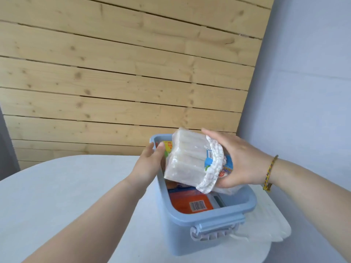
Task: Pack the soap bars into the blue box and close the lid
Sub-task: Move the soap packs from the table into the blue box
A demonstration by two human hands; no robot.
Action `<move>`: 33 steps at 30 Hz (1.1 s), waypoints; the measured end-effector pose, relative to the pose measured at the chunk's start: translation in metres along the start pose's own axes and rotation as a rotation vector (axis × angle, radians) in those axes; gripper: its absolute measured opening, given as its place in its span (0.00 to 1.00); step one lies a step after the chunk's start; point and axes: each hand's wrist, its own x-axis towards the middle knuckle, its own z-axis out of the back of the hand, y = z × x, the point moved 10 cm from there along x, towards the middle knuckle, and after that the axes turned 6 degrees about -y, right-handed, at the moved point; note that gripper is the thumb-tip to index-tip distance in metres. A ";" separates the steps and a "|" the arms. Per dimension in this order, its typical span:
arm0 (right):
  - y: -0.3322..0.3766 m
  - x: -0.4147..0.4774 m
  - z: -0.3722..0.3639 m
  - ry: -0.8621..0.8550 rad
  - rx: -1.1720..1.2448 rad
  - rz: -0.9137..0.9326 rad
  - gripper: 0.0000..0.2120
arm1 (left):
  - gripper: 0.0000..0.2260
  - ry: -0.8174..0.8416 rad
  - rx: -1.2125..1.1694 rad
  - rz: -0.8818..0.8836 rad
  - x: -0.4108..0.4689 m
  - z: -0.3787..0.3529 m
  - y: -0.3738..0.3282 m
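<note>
A pale blue plastic box (209, 215) stands open on the round white table. Inside lies an orange soap pack with a barcode (191, 203), and more colourful packs sit at the far end. Over the opening, tilted, hangs a clear-wrapped pack of white soap bars (187, 158). My right hand (239, 158) grips its crimped right end. My left hand (150, 160) touches its left side at the box's far left rim. The white lid (266, 221) lies flat on the table to the right of the box, partly behind it.
The white round table (66, 196) spreads to the left and front. A wooden plank wall (123, 73) rises close behind it. A plain pale wall (303, 82) is at the right. The box's front latch handle (216, 230) faces me.
</note>
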 end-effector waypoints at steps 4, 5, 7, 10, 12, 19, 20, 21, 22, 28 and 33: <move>-0.010 -0.006 -0.029 0.066 -0.101 0.075 0.53 | 0.22 -0.064 0.083 -0.047 0.001 -0.010 -0.001; -0.011 -0.005 -0.035 0.083 -0.106 0.087 0.52 | 0.27 -0.066 0.100 -0.033 0.003 -0.010 0.004; -0.012 -0.002 -0.045 0.110 -0.119 0.106 0.52 | 0.31 -0.052 0.081 0.014 0.005 -0.010 0.013; -0.014 0.000 -0.054 0.134 -0.134 0.117 0.52 | 0.31 -0.044 0.081 0.023 0.008 -0.010 0.017; -0.015 0.000 -0.055 0.144 -0.147 0.124 0.52 | 0.30 -0.052 0.066 0.024 0.008 -0.010 0.016; -0.007 -0.006 -0.070 0.294 -0.218 0.186 0.49 | 0.27 -0.080 0.014 0.025 0.009 -0.009 0.019; -0.006 -0.005 -0.071 0.302 -0.218 0.186 0.49 | 0.27 -0.085 0.014 0.024 0.009 -0.009 0.018; -0.006 -0.005 -0.071 0.313 -0.216 0.182 0.49 | 0.27 -0.086 0.011 0.023 0.009 -0.009 0.018; -0.006 -0.004 -0.072 0.330 -0.214 0.181 0.49 | 0.26 -0.087 0.012 0.021 0.009 -0.009 0.018; -0.009 -0.003 -0.095 0.486 -0.267 0.198 0.46 | 0.26 -0.094 0.020 0.007 0.009 -0.010 0.015; -0.019 -0.008 -0.111 0.513 -0.261 0.174 0.46 | 0.26 -0.092 0.030 -0.009 0.010 -0.010 0.015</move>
